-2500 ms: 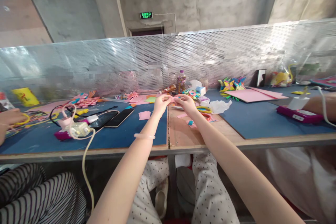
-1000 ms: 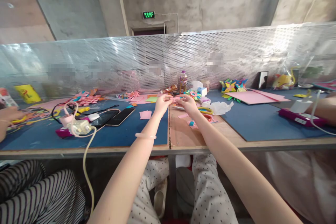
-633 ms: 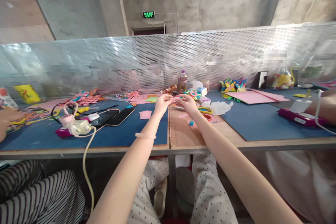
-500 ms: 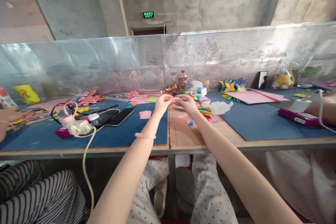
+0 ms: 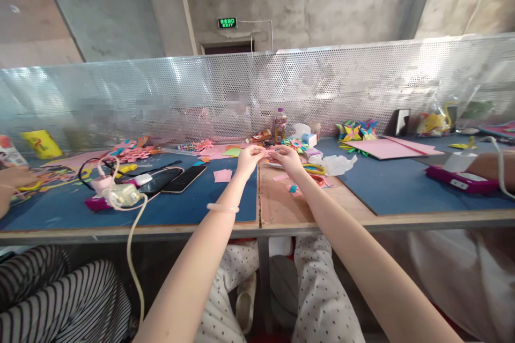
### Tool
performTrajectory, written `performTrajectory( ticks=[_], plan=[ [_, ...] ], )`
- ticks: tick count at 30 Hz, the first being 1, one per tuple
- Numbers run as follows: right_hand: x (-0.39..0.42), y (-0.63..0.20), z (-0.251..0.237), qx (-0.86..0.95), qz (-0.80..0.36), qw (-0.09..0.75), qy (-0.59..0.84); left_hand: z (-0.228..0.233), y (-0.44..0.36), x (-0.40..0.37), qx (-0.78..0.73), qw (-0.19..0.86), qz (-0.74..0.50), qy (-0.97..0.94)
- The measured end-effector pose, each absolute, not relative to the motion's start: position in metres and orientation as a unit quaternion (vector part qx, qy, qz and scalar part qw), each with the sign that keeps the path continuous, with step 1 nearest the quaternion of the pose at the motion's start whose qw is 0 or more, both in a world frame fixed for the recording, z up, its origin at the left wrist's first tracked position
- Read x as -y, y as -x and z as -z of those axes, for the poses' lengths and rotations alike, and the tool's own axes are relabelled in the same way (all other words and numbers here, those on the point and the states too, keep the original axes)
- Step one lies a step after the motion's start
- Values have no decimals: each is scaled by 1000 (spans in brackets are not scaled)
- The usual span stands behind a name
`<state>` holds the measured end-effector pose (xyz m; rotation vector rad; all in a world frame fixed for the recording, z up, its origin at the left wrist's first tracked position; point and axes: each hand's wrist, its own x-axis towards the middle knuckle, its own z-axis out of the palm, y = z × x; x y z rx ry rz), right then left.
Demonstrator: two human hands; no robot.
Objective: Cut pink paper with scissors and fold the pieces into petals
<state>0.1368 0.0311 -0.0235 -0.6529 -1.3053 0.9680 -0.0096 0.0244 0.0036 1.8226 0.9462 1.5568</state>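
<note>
Between my fingertips is a small piece of pink paper (image 5: 266, 154), largely covered by the fingers. My left hand (image 5: 249, 161) pinches it from the left, and my right hand (image 5: 286, 158) pinches its right side. Both hands are above the table, close together. Below and around my right hand lie paper scraps (image 5: 293, 188) and scissors with orange handles (image 5: 317, 179). A yellow ring-shaped thing (image 5: 314, 169) is beside them. Left of my left hand rests a small stack of pink paper squares (image 5: 222, 176). Behind the hands stands a colourful paper flower (image 5: 295, 144).
A black phone (image 5: 184, 179) and plugs with cables (image 5: 120, 194) lie to the left. A purple-capped bottle (image 5: 280, 126) stands by the perforated metal screen (image 5: 225, 86). Pink sheets (image 5: 386, 147) and a purple power strip (image 5: 461, 179) are right. Another person's hand (image 5: 16, 185) is far left.
My hands and the pink paper stay almost in place. At the far left, the other person's hand has shifted slightly; the white cable at the far right has moved a little too.
</note>
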Motion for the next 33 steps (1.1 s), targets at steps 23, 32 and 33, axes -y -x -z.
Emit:
performTrajectory(
  ticks=[23,32,33],
  plan=[
    [-26,-140,19,583,-414,631,302,-1,12,-29,-338,303,-579,-677],
    [-25,-139,18,577,-418,626,316,0,12,-33,-345,302,-587,-667],
    [-24,-139,17,578,-418,626,316,0,12,-33,-347,299,-587,-668]
  ],
)
